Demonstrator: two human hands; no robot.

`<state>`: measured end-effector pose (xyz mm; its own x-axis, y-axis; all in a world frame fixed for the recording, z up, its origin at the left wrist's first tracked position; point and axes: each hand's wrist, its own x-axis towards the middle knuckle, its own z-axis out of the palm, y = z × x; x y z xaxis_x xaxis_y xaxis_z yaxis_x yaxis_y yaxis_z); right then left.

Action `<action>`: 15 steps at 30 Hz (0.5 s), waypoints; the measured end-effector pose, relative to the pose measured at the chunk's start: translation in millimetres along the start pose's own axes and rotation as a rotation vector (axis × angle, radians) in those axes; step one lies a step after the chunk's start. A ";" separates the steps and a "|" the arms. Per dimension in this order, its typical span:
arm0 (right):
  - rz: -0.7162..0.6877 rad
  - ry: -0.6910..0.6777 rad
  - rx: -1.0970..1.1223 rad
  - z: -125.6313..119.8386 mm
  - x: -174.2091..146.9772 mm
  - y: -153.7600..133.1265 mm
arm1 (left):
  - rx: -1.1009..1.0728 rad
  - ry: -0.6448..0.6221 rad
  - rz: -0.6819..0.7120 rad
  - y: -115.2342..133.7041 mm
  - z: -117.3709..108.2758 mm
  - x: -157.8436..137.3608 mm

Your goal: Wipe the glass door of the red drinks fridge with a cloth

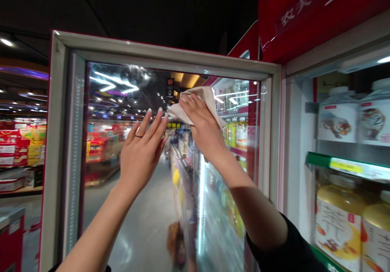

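A whitish cloth (205, 97) lies crumpled against the upper glass pane (146, 89) of an opened fridge door. My right hand (202, 126) presses on the cloth and holds it there, its fingers laid over the fabric and one cloth corner sticking out to the left. To the left of it is my left hand (141, 148), open, fingers stretched upward and a thin dark ring on one of them. It is at the glass without holding anything; whether the fingertips touch the pane I cannot tell.
The door's grey frame (164, 57) surrounds the glass. At right, the fridge holds bottles with tiger labels (338, 119) above large bottles of yellow drink (338, 223), divided by a green-edged shelf (317, 159). Boxed goods (18, 146) stand in the store at left.
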<state>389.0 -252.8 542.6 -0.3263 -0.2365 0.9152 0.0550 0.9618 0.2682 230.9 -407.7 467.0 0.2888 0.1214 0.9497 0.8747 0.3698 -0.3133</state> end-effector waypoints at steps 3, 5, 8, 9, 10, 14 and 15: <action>-0.023 -0.014 -0.014 -0.8 17.7 3.5 | 0.002 0.004 0.009 -1.1 -0.8 0.6; -0.017 0.014 -0.024 -3.1 19.8 7.6 | 0.000 0.005 0.012 -1.2 -0.9 0.7; 0.017 0.062 -0.025 -3.8 5.8 7.8 | -0.002 0.001 0.000 -0.8 -0.4 0.6; 0.020 0.063 -0.022 -2.7 0.6 6.0 | -0.002 0.000 -0.004 -0.7 -0.2 0.6; 0.013 0.054 -0.018 -1.0 -2.7 3.9 | -0.003 -0.002 -0.005 -0.8 -0.1 0.6; -0.047 0.009 0.019 5.7 11.3 1.7 | -0.011 -0.025 -0.009 -2.0 -1.8 0.9; -0.053 0.008 0.035 6.0 18.6 3.7 | -0.014 -0.041 -0.015 -2.3 -2.7 1.0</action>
<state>377.5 -252.7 558.9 -0.3205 -0.2882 0.9024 0.0048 0.9521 0.3058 230.2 -410.9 468.7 0.2595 0.1532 0.9535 0.8843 0.3591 -0.2984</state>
